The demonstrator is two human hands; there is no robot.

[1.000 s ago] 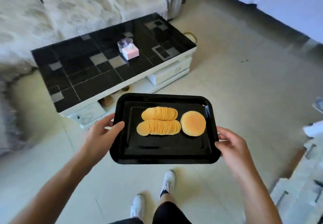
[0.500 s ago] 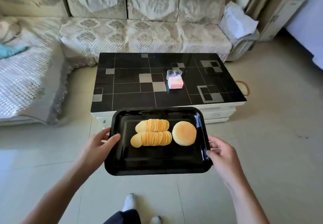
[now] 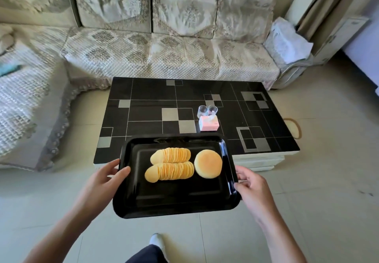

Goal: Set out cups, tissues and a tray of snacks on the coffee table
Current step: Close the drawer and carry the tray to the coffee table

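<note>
1. Step in hand, as I read it: carrying the black snack tray point(image 3: 176, 203) to the coffee table point(image 3: 143, 94). It's the last item of the set and is not yet set down.
2. Left hand point(image 3: 103, 177) is clamping the tray's left short edge: thumb lying over the rim, fingers point(image 3: 111, 163) curling round the outside toward the underside.
3. Right hand point(image 3: 251, 186) is pinching the right short edge the same way, thumb on top, fingers wrapping the rim. Neither hand is spread; both are closed on the tray.
4. Between the two grips: two rows of stacked crisps point(image 3: 170, 164) lying on their sides nearer the left hand, and a round bun point(image 3: 208, 166) just beside them nearer the right hand. All are loose on the tray floor.
5. Tray is riding roughly level, its far edge overlapping the table's near edge in view. Cannot tell its height above the top.
6. Beyond the far rim, on the right-hand side: a pink tissue pack point(image 3: 208, 123) on the table, with two clear glass cups point(image 3: 207, 111) just behind it, the cups touching or nearly so.
7. Next move calls for: pushing forward and lowering flat onto the bare tabletop ahead of the left grip, clear of tissues and cups.
8. Risk: tilt sends the crisps sliding or the bun rolling; fingers under the rim need to come out as it lands.
</note>
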